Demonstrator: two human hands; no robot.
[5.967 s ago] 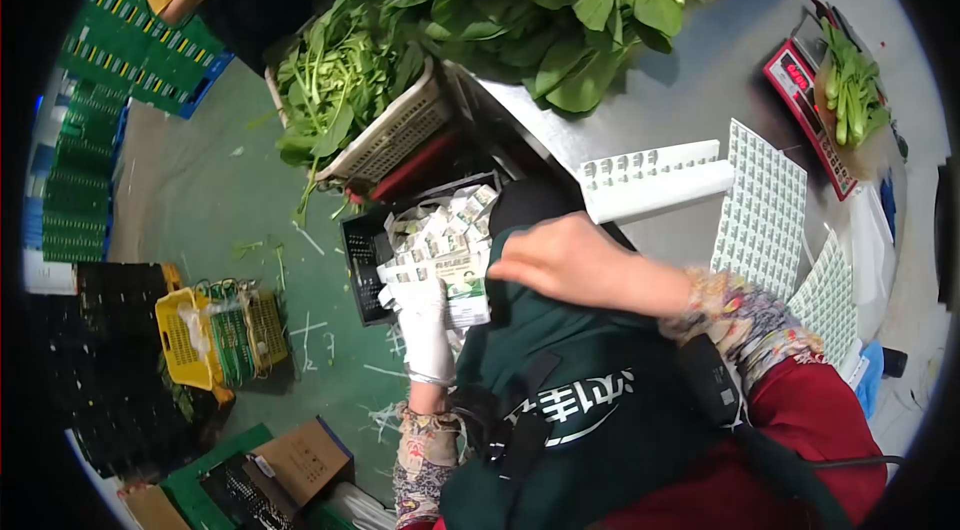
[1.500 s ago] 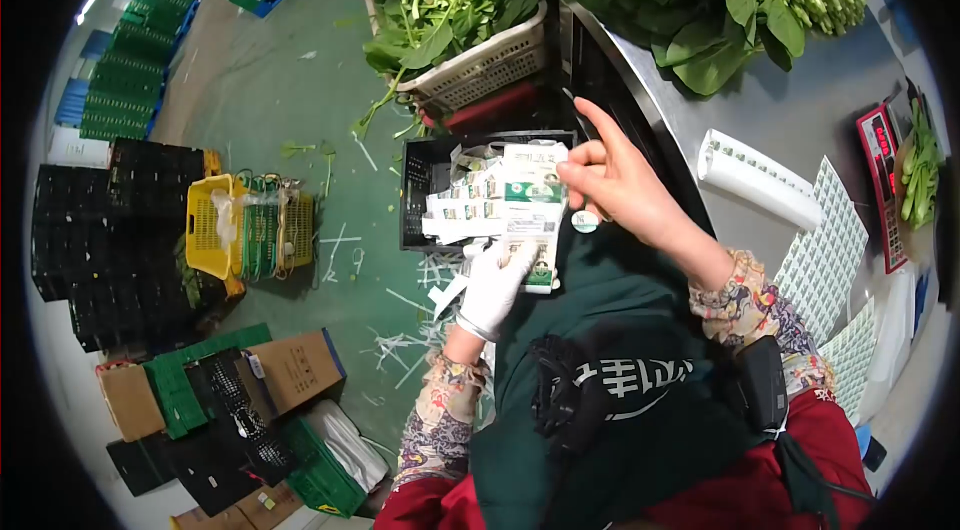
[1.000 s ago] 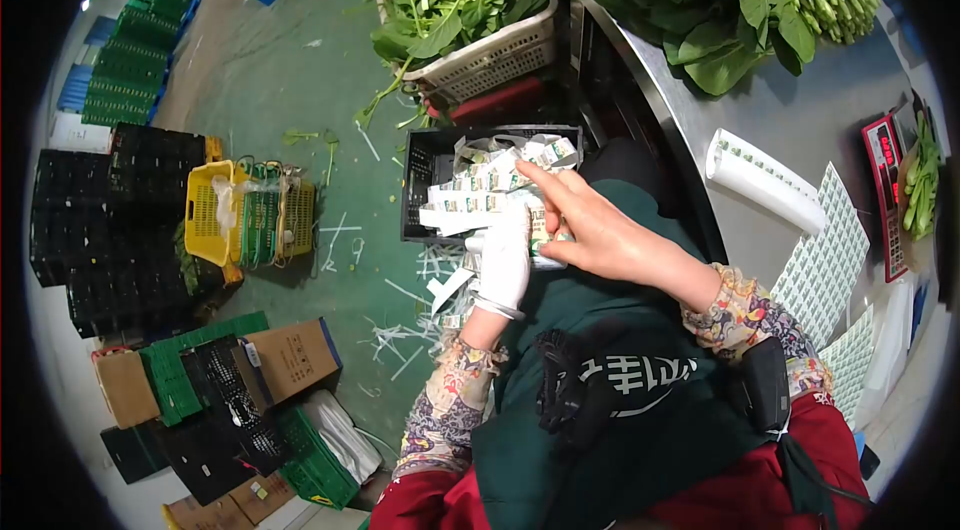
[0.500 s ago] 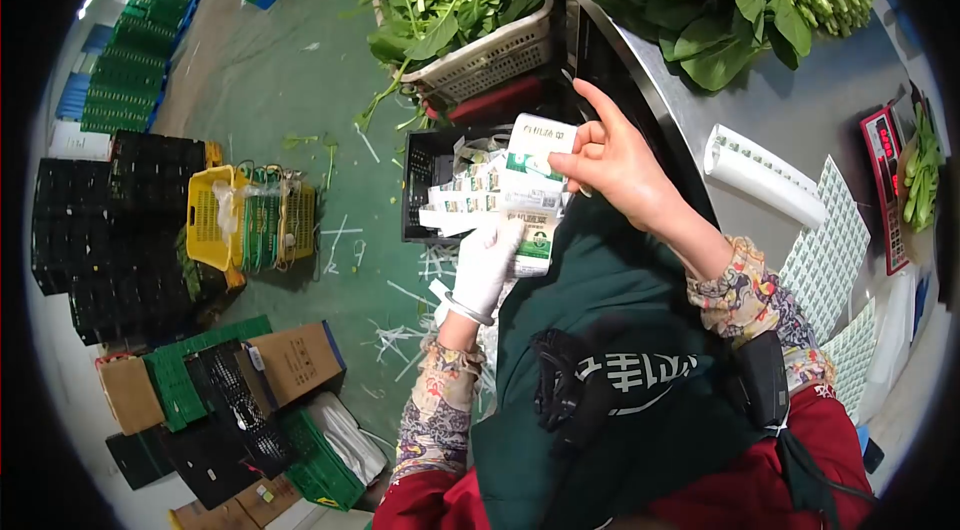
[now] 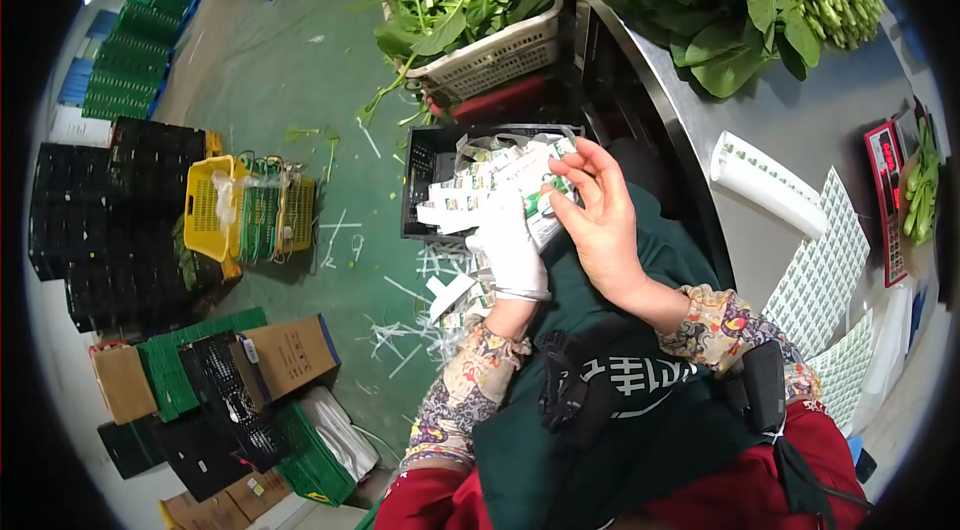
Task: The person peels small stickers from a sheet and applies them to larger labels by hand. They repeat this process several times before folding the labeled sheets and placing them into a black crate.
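My left hand [image 5: 508,248], in a white glove, is closed around white-and-green printed labels [image 5: 536,222] in front of my apron. The bare right hand [image 5: 604,230] pinches the upper right edge of the labels between thumb and fingers. The labels are tilted and partly covered by both hands, so how many there are cannot be made out. Just beyond my hands stands a black crate [image 5: 424,170], with more white-and-green labels [image 5: 456,198] heaped in it.
Leafy greens fill a beige basket [image 5: 500,60] ahead. On the steel table [image 5: 672,80] at right lie bundled greens [image 5: 745,20], a roll of label sheet [image 5: 765,185] and a red scale [image 5: 885,200]. A yellow basket [image 5: 208,212] and stacked black crates [image 5: 85,200] stand left; paper strips litter the floor.
The upright label has been brought down, tilted against the others. My right hand has moved lower and closer to the left, which has shifted slightly right.
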